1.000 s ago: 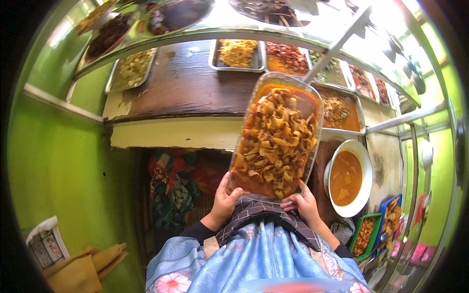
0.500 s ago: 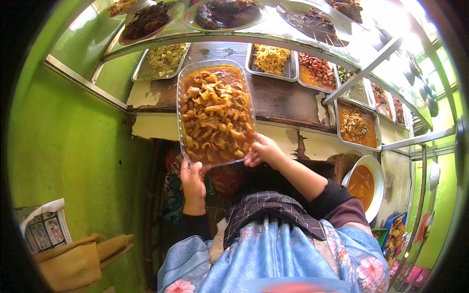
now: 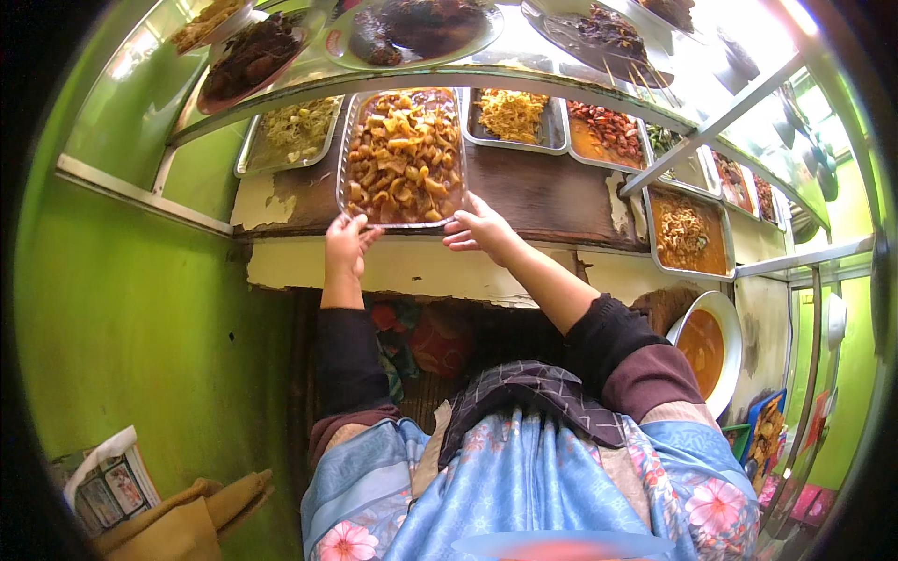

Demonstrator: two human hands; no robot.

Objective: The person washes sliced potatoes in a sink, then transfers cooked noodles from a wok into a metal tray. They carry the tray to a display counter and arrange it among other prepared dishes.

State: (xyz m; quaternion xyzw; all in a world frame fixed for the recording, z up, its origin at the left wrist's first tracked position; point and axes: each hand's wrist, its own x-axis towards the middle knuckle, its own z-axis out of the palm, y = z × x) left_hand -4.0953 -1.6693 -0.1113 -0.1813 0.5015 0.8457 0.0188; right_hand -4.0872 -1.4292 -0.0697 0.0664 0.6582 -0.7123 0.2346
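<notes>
A clear-rimmed rectangular tray [image 3: 402, 225] full of brown, saucy chopped food [image 3: 404, 154] sits on the dark wooden shelf among other food trays. My left hand [image 3: 345, 247] is closed at its near left corner, with the thumb by the rim. At the near right corner, my right hand [image 3: 481, 230] holds the edge with fingers stretched along it. Both forearms reach forward. To the left of this tray is a metal tray of pale green shredded food [image 3: 292, 131]; to its right, one of yellow shredded food [image 3: 513, 116].
A glass shelf with plates of dark cooked food [image 3: 412, 33] runs above my hands. Metal frame bars [image 3: 711, 122] cross at right. A tray of noodle-like food in orange sauce [image 3: 687, 234] and a white basin of orange soup [image 3: 703, 351] stand at right. A green wall [image 3: 140, 318] closes the left.
Both hands have moved away from me with the tray, which went from over the shelf's near edge to a spot between the neighbouring trays. My arms are stretched further out.
</notes>
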